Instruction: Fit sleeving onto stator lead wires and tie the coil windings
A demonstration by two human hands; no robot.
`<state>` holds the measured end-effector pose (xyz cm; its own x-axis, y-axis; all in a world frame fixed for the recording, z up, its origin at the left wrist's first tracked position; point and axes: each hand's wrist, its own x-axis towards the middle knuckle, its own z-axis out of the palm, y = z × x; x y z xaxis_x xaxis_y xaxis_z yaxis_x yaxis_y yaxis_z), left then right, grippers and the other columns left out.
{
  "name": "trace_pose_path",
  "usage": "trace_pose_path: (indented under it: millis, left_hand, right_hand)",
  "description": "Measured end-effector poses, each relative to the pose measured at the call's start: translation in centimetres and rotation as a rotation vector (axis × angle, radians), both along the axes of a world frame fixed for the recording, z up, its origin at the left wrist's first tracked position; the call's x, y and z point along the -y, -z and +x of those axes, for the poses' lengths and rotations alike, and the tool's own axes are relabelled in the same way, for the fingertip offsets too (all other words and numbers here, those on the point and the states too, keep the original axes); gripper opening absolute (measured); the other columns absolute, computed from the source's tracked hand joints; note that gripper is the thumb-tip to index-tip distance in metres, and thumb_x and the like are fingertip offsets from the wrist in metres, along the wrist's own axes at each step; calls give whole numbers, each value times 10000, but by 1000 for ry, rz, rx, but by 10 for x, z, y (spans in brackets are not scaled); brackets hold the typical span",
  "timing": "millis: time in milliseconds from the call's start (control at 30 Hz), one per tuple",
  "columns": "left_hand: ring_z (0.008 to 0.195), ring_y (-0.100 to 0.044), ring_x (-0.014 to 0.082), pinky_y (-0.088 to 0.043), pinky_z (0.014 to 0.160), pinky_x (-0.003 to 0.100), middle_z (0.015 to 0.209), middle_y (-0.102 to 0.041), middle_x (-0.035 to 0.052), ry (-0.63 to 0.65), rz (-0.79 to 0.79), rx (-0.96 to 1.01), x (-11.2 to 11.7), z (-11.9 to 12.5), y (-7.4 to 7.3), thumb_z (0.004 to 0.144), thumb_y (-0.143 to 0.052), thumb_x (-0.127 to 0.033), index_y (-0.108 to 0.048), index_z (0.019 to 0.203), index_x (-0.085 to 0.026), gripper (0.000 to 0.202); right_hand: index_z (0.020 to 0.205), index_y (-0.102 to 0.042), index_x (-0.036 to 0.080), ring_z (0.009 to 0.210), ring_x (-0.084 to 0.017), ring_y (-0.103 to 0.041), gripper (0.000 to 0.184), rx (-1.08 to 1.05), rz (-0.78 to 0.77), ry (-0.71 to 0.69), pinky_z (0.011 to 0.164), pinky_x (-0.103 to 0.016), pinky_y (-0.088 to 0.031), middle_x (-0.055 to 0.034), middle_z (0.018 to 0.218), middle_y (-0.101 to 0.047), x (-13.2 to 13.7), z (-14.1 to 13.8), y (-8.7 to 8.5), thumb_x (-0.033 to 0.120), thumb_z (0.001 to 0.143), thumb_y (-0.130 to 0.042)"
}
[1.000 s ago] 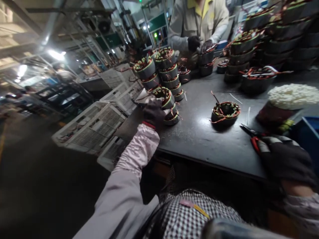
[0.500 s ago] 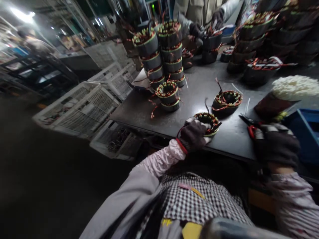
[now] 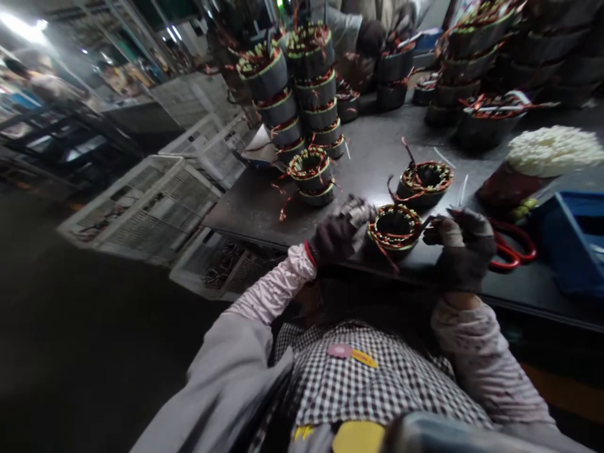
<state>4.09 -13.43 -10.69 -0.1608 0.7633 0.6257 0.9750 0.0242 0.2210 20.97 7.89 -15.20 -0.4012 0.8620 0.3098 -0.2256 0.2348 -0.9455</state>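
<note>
A ring-shaped motor stator (image 3: 395, 242) with copper windings and yellow-green insulation stands at the table's front edge. My right hand (image 3: 465, 245), in a dark glove with pale fingertips, is at its right side, thumb and fingers pinched on a dark lead wire (image 3: 427, 221) of this stator. On the other side, my left hand (image 3: 337, 233), gloved alike, is just off the ring; motion smears its fingers. Red-handled scissors (image 3: 513, 246) lie right of my right hand, their blades hidden behind it. A second stator (image 3: 427, 182) stands just behind the first.
Tall stacks of stators (image 3: 321, 94) rise at the table's back left, with a short stack (image 3: 314, 179) before them. On the right are a bundle of white sleeves (image 3: 552, 151) and a blue bin (image 3: 570, 245). A co-worker (image 3: 372, 38) works opposite. White crates (image 3: 136, 201) stand left.
My right hand has left the scissors on the table and moved left to the near stator's lead. My left hand has let go of the stator, drawn left, and the stator appears turned.
</note>
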Motion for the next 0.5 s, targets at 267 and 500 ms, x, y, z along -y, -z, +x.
trace_pose_path:
  millis: [267,500]
  left_hand:
    - [804,-816,323,-678,851,502,752,-797,105,-52,115,570,-99,37,23,914,-752,-697,-842,874,-242,465]
    - [483,-635,146,-513,493,248,586,-653,-6,-324,775,1453,-90,59,27,940,-567,-900,-708,872,-221,697]
  right_hand:
    - [970,-668,224,802,-184,-703,272,-32,-56,336,809,-374,-632,-35,923,-733,-92,15,-43,344,738,-741]
    - [912,-675,231,889,-240,-715,120,288,126,567,945,-436,-582,-135,1011,-795,-164,2,-54,190,817,-737]
